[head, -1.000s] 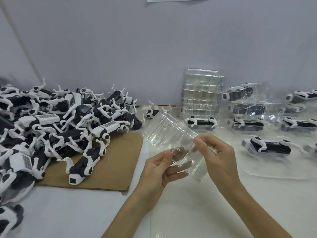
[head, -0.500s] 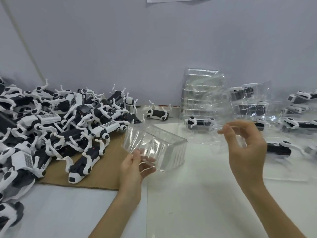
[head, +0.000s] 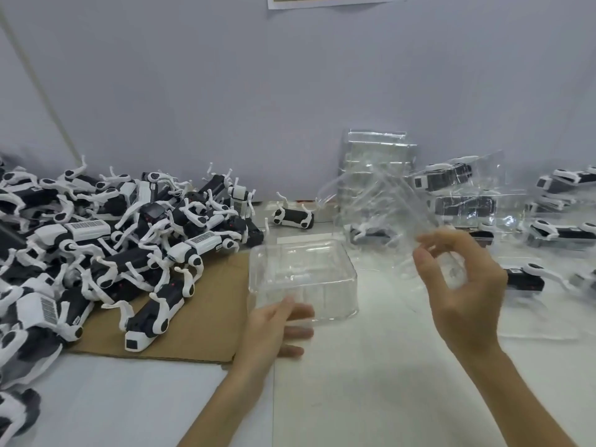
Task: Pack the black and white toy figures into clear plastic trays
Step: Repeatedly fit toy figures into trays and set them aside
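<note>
While the clear tray (head: 303, 279) rests on the table just ahead of your left hand (head: 274, 330), which grips its near edge, note that the nearest toy figure (head: 154, 317) lies directly left of that hand, long axis running near-left to far-right. Your right hand (head: 464, 285), raised, pinches a blurred second tray (head: 380, 214). The left hand is judged nearer.

Bare left hand (head: 272, 329), bare right hand (head: 464, 301), slender forearms uncovered to the frame edge
</note>
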A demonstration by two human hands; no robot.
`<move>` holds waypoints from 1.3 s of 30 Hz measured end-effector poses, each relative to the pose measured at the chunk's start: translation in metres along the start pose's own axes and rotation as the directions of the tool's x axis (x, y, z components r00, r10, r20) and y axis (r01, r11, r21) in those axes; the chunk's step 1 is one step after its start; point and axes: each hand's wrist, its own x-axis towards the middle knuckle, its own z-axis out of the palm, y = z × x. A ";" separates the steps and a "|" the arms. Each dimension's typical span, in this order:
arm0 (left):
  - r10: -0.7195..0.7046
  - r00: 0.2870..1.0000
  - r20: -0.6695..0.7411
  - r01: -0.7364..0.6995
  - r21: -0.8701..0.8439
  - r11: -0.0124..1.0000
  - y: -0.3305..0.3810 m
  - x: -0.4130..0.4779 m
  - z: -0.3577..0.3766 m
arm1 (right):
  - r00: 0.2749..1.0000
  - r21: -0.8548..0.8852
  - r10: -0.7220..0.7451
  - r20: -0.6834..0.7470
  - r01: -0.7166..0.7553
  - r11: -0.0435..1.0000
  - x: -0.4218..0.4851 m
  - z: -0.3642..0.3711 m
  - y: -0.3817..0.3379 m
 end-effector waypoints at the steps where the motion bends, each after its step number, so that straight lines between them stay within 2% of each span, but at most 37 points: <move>1: -0.023 0.998 0.061 0.024 -0.021 0.999 0.001 0.001 -0.001 | 0.998 0.003 -0.052 0.033 0.052 0.999 -0.001 -0.001 -0.002; 4: -0.057 0.987 0.150 0.084 -0.177 0.981 0.003 0.004 -0.004 | 0.965 0.067 -0.201 0.166 0.193 0.979 -0.004 -0.001 -0.013; 7: -0.009 1.000 0.029 0.019 -0.361 0.933 0.008 0.004 -0.012 | 0.870 0.085 -0.279 0.407 0.268 0.960 -0.008 0.004 -0.023; 11: -0.076 0.984 -0.163 -0.015 -0.496 0.868 0.012 0.009 -0.035 | 0.661 -0.002 -0.097 0.744 0.147 0.989 -0.012 0.007 -0.025; 14: -0.023 0.974 -0.225 -0.073 -0.407 0.911 0.012 0.012 -0.046 | 0.551 -0.104 0.036 0.834 0.093 0.990 -0.014 0.004 -0.022; 18: 0.036 0.986 -0.165 -0.081 -0.280 0.957 0.012 0.011 -0.046 | 0.453 -0.171 0.106 0.885 0.107 0.979 -0.017 0.008 -0.020; 20: 0.072 0.989 -0.132 -0.099 -0.211 0.972 0.013 0.008 -0.042 | 0.487 -0.130 0.083 0.869 0.063 0.989 -0.017 0.010 -0.021; 25: 0.155 0.982 -0.107 -0.164 -0.081 0.983 0.013 0.002 -0.032 | 0.744 0.039 0.040 0.667 -0.089 0.995 -0.016 0.013 -0.014; 28: 0.191 0.979 -0.066 -0.195 -0.069 0.978 0.009 0.003 -0.031 | 0.820 0.135 0.110 0.562 -0.222 0.966 -0.016 0.019 -0.011; 31: 0.271 0.961 -0.059 -0.275 -0.086 0.957 0.002 0.001 -0.028 | 0.802 0.249 0.232 0.551 -0.423 0.871 0.004 0.037 -0.013; 33: 0.306 0.951 -0.037 -0.308 -0.055 0.950 -0.004 0.003 -0.025 | 0.754 0.153 0.307 0.581 -0.471 0.869 0.032 0.061 -0.008; 37: 0.346 0.938 -0.017 -0.347 -0.044 0.937 -0.011 0.006 -0.020 | 0.755 -0.128 0.333 0.565 -0.318 0.939 0.085 0.125 0.019; 39: 0.370 0.928 -0.044 -0.373 -0.058 0.926 -0.012 0.009 -0.020 | 0.729 -0.246 0.374 0.573 -0.283 0.927 0.098 0.157 0.040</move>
